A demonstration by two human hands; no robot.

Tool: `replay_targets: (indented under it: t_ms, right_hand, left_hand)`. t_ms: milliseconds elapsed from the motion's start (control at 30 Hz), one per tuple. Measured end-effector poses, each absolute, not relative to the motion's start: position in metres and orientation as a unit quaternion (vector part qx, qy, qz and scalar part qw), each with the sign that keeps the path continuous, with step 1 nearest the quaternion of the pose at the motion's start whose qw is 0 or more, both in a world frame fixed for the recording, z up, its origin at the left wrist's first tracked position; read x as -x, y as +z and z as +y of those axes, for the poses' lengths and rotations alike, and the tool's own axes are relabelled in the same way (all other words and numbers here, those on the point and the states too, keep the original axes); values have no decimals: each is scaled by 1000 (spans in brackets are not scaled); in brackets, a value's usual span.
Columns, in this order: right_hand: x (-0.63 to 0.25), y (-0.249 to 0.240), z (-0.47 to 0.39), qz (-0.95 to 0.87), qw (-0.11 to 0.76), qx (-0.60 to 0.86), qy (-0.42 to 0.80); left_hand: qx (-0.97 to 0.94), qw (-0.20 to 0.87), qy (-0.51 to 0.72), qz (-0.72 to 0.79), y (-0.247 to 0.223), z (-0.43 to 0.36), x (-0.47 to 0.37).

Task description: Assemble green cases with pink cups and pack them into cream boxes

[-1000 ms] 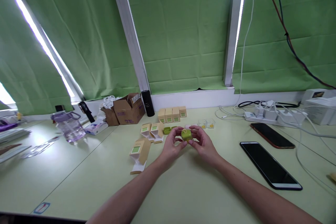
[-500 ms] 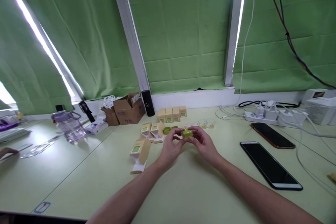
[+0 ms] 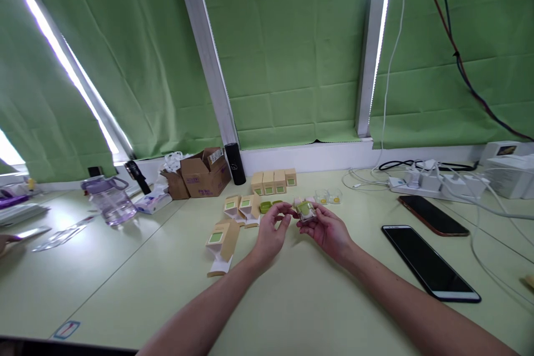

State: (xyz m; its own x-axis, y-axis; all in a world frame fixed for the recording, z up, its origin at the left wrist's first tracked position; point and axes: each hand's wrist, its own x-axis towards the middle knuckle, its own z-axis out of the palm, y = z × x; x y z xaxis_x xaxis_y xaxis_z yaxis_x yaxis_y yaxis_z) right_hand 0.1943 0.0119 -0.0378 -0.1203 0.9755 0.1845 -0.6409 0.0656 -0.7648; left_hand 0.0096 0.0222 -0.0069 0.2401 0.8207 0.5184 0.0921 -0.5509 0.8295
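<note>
Tabletop (image 3: 167, 289), seen from above and in front: its near edge crosses the lower left corner, and its far side meets a white ledge (image 3: 308, 160) below green blinds (image 3: 279, 55). The pale surface extends between the two forearms and, at left, as far as a purple-lidded bottle (image 3: 110, 200). Opened cartons (image 3: 223, 239) stand just left of the left hand (image 3: 269, 232); a row of small boxes (image 3: 273, 182) lines the area beyond both hands. To the right, well apart from the right hand (image 3: 330, 232), lie a white-framed phone (image 3: 429, 261) and a dark phone (image 3: 433, 215), with a power strip (image 3: 434, 186) behind them. The green case (image 3: 306, 210) is held in front of the person, above the tabletop and between the hands. It is small, rounded and glossy, with a clear, glinting layer about it; finer detail is too small to tell. The right hand grips its right side and underside between thumb and curled fingers. The left hand is half open, thumb and fingers parted, fingertips beside the case's left edge; contact cannot be told.
</note>
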Motion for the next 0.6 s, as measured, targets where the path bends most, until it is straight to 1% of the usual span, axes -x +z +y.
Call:
replay_targets:
  t_ms: [200, 367, 600]
  right_hand:
    - [-193, -35, 10, -361, 629, 215, 654]
    - [-194, -28, 6, -349, 634, 221, 654]
    - [-191, -22, 0, -389, 652, 262, 596]
  left_hand:
    - [-697, 342, 533, 337, -5, 22, -10]
    - [-699, 344, 516, 355, -4, 22, -10]
    - [-706, 380, 480, 356, -5, 23, -10]
